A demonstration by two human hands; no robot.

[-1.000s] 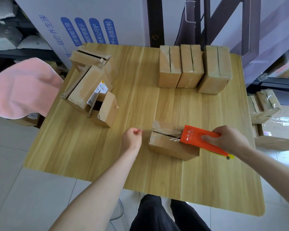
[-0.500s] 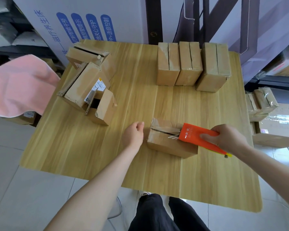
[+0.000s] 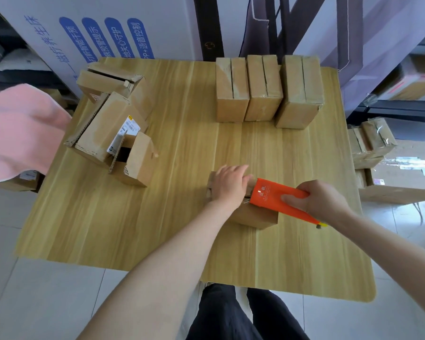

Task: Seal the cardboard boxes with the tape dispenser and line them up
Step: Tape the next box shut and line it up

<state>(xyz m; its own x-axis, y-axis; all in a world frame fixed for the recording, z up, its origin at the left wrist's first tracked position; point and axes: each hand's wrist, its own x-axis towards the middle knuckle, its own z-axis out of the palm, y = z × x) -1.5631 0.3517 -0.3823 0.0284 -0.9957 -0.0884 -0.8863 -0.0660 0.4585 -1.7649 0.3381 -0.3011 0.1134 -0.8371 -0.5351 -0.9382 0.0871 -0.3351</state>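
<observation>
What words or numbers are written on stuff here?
"语音控制": blue oval on the big white carton behind the table.
Other blue ovals and the slanted blue line: Chinese, too distorted to read surely.
White shipping label on an unsealed cardboard box: too small.
Orange tape dispenser print: too small.

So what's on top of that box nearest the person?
The left hand presses flat on the box, and the orange tape dispenser, held by the right hand, rests there too. They cover the flaps and seam.
</observation>
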